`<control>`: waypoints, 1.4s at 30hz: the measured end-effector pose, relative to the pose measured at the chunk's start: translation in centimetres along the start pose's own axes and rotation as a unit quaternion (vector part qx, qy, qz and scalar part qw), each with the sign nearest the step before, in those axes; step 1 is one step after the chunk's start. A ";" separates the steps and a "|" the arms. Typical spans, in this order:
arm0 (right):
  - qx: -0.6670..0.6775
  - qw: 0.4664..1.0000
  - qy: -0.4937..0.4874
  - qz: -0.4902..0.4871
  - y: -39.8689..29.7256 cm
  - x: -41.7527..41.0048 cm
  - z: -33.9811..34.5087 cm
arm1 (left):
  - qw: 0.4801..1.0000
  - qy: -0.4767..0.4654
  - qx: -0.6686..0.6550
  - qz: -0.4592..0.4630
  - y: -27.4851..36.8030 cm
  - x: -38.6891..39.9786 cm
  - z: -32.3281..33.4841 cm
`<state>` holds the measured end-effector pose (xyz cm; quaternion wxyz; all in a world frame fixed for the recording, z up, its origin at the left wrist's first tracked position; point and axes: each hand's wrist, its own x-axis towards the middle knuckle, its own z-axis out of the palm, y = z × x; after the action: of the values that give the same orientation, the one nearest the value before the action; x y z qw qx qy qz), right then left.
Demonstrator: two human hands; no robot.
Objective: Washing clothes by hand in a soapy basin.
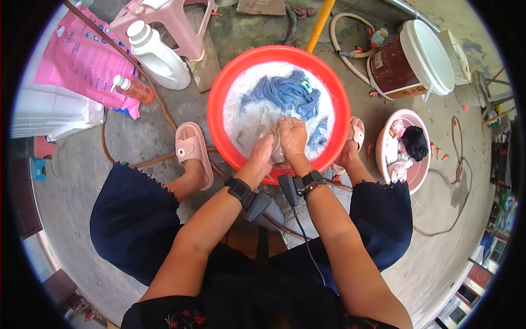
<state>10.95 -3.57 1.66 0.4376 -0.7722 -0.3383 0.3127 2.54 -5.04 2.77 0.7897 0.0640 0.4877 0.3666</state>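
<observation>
Both hands are over the near side of a red plastic basin [216,107] of sudsy water. Wet greyish-beige cloth [278,146] is bunched between them. My right hand [294,137] has its fingers curled over the cloth, and my left hand [262,149] grips it from the other side. Beyond my fingers, a blue garment [283,92] lies partly sunk in white foam [242,90]. A smaller blue piece of fabric [319,133] shows at the right. The lower part of the beige cloth is hidden by my hands and the water.
A white detergent bottle [160,61], an orange pump bottle [137,88] and a pink stool [174,24] stand at the left. On the right are a lidded bucket [394,66] and a pink basin [419,174] holding clothes. A brown hose [156,159] crosses the concrete floor near my feet.
</observation>
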 end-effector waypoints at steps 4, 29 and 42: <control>0.022 0.975 -0.047 -0.216 -2.5 -5.0 -0.8 | 0.988 -0.133 -0.083 -0.006 1.8 1.8 -1.4; 0.088 0.965 -0.240 -0.068 -7.2 0.2 -6.0 | 0.934 -0.145 0.271 0.180 10.5 -4.5 4.1; 0.428 0.821 -0.377 -0.027 -16.4 0.6 -10.1 | 0.765 -0.382 0.383 0.350 18.5 -10.3 11.2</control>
<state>15.06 -1.42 20.37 0.5708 -0.3193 -0.3294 0.6810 -0.50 4.56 24.45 0.6373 0.6620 0.1897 0.3458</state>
